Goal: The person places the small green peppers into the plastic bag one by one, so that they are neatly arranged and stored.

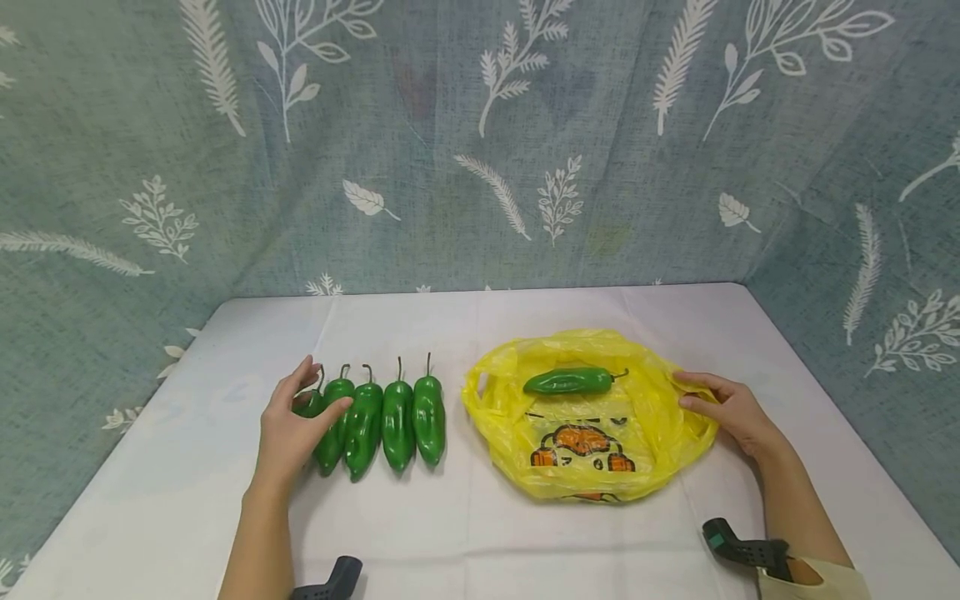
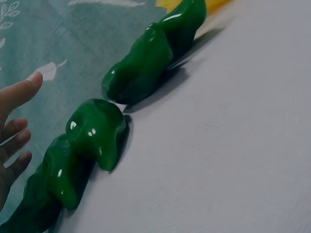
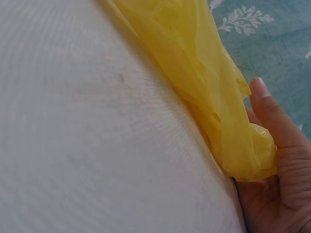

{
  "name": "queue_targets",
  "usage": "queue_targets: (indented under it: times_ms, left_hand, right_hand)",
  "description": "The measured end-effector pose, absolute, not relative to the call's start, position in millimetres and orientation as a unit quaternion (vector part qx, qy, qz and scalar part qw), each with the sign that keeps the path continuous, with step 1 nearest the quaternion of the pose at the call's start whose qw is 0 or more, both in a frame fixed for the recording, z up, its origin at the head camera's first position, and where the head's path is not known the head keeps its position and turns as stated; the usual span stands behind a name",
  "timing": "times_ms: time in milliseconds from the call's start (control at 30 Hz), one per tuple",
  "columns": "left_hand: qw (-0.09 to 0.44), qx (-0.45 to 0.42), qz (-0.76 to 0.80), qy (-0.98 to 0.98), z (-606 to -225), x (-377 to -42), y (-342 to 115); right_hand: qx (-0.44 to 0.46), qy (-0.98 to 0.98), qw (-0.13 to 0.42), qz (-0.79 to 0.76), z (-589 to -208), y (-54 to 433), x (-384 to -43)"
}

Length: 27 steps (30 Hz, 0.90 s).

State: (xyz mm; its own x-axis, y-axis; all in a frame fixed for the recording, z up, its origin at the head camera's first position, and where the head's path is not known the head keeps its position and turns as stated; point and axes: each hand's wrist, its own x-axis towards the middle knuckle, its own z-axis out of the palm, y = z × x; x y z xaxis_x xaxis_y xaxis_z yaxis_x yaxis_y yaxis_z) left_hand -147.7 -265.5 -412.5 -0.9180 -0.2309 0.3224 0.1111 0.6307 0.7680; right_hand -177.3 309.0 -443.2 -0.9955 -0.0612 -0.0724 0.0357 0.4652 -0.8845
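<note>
A row of several green chili peppers [image 1: 364, 429] lies on the table with stems pointing away. My left hand [image 1: 288, 429] is over the leftmost peppers, partly covering them, its thumb and fingers spread apart. In the left wrist view the fingers [image 2: 17, 97] are beside the glossy peppers [image 2: 97, 131] and hold nothing. A yellow plastic bag [image 1: 517, 462] lies spread with its mouth wide, and one green chili pepper [image 1: 570, 381] rests on it, stem to the right. My right hand [image 1: 738, 412] pinches the bag's right edge between thumb and fingers; the right wrist view shows the bunched plastic [image 3: 233, 145] there.
A white cloth [image 1: 465, 533] covers the table. Behind and beside it hangs a grey-green curtain [image 1: 420, 208] with white leaf prints. Dark wrist-worn devices are near the front, one [image 1: 341, 579] at the left forearm and one [image 1: 742, 546] at the right.
</note>
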Motion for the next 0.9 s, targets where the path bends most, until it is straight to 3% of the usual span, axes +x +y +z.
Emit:
queue_targets:
  times_ms: [300,600,900]
  left_hand:
    - [0.192,0.069,-0.429,-0.880,-414,-146,-280]
    - [0.133,0.127,-0.436,-0.881,-416,-139,-304]
    - [0.093,0.118,-0.424,-0.893,-427,-139,-313]
  right_hand:
    - [-0.008,0.858,0.044,-0.512,-443,308,-177]
    - [-0.008,0.853,0.046,-0.520,-442,308,-177]
    - [-0.004,0.854,0.046,-0.518,-441,308,-176]
